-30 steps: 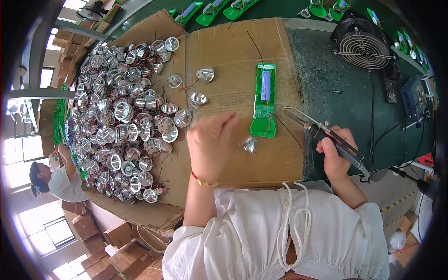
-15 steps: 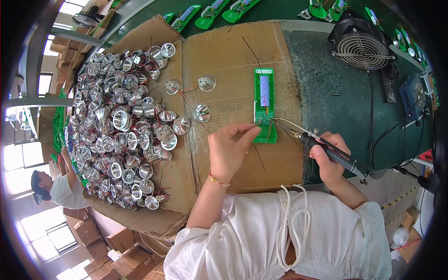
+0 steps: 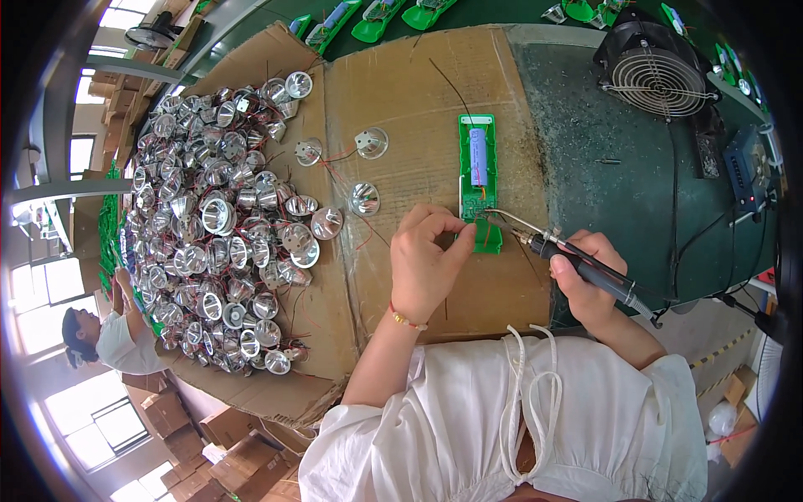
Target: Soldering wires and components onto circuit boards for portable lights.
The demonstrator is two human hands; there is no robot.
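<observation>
A green plastic housing (image 3: 488, 245) lies on the cardboard in front of me. Inside it sit a purple cylindrical battery cell (image 3: 478, 157) and, below that, a small green circuit board (image 3: 473, 206). My left hand (image 3: 429, 255) is at the housing's lower left, thumb and forefinger pinched on a thin wire (image 3: 447, 308), whose dark end hangs below the hand. My right hand (image 3: 588, 276) grips a soldering iron (image 3: 590, 274) with a thin bent metal feed tube (image 3: 520, 221) along it. Iron and tube point at the board's lower part; exact contact at the tip is too small to tell.
A big heap of silvery reflector cups (image 3: 217, 217) with red and black wires fills the left cardboard (image 3: 311, 351). Several loose cups (image 3: 364, 199) lie nearer. A fan (image 3: 657, 79) and blue box (image 3: 744, 176) stand right. More green housings (image 3: 378, 21) lie behind. A co-worker (image 3: 117, 335) is at far left.
My left hand has shifted slightly right along the housing, and the wire end below it hangs straighter. The iron stays at the board. The whole view has moved a little.
</observation>
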